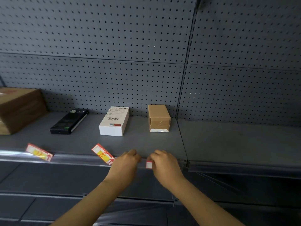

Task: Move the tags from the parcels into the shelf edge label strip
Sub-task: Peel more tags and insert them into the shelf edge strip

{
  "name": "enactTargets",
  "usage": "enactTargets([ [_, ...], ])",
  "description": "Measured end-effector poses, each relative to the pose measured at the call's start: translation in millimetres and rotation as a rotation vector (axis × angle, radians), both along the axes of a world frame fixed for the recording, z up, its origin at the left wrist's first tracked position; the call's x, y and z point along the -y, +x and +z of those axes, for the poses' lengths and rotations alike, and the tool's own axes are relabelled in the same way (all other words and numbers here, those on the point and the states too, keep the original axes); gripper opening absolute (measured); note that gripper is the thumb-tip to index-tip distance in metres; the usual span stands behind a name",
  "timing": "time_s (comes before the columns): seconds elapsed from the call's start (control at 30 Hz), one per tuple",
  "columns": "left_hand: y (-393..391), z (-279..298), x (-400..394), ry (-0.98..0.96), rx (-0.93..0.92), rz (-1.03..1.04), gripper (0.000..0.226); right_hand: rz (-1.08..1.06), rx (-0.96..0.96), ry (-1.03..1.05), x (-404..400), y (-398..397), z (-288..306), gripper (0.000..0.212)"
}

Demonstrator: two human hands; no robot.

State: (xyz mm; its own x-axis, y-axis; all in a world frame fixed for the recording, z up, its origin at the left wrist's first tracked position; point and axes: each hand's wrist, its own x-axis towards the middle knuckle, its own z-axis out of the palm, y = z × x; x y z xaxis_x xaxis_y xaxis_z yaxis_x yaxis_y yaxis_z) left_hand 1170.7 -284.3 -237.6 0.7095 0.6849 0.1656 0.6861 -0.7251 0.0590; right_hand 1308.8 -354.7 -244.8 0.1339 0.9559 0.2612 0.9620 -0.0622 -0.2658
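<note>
From the head view I see a matte grey metal shelf [146,141] backed by perforated pegboard [114,46], with a glossy clear label strip [73,158] running along its front edge. My right hand [164,163] has its fingers curled, pinching a small red-bordered white tag [149,164] against the strip; its grip is closed on that paper slip. My left hand [126,162] sits just beside it at the strip's lip, fingers bent over the edge (whether they actually clasp anything I cannot tell). Two more tags lean tilted in the strip: a red, white and yellow card [104,154] touching the left hand's side, and another like it [39,152] far to the left. Farther back stand a smooth white parcel [114,122] with a printed barcode label, a small brown cardboard parcel [158,118] with taped flaps, a flat black handheld device [69,121], and a large cardboard box [19,108] at the left edge.
</note>
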Motion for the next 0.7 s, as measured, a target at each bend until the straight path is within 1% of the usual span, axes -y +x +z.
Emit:
enactTargets([
  [0.1, -24.6, 13.5, -12.4, 0.077, 0.061, 0.018, 0.034, 0.004, -0.101, 0.008, -13.7, -27.1, 1.9, 0.027],
  [0.2, -49.5, 26.4, -32.4, 0.124, 0.043, 0.094, 0.043, -0.005, -0.177, 0.01, -27.9, -52.8, 4.8, 0.025],
  [0.33, -75.0, 29.0, -58.4, 0.133, 0.091, 0.128, 0.053, -0.027, -0.201, 0.035, -47.9, -77.7, 9.3, 0.024],
  [0.5, -91.8, 25.2, -82.4, -0.032, 0.057, 0.093, 0.039, -0.126, -0.216, 0.035, -67.0, -100.0, 8.8, 0.023],
  [0.57, -97.6, 22.3, -90.8, -0.037, 0.073, 0.055, 0.031, -0.155, -0.213, 0.027, -71.0, -107.5, 7.2, 0.021],
  [0.7, -106.6, 14.3, -106.0, -0.079, 0.112, -0.017, 0.026, -0.199, -0.15, 0.014, -73.9, -123.5, 5.9, 0.017],
])
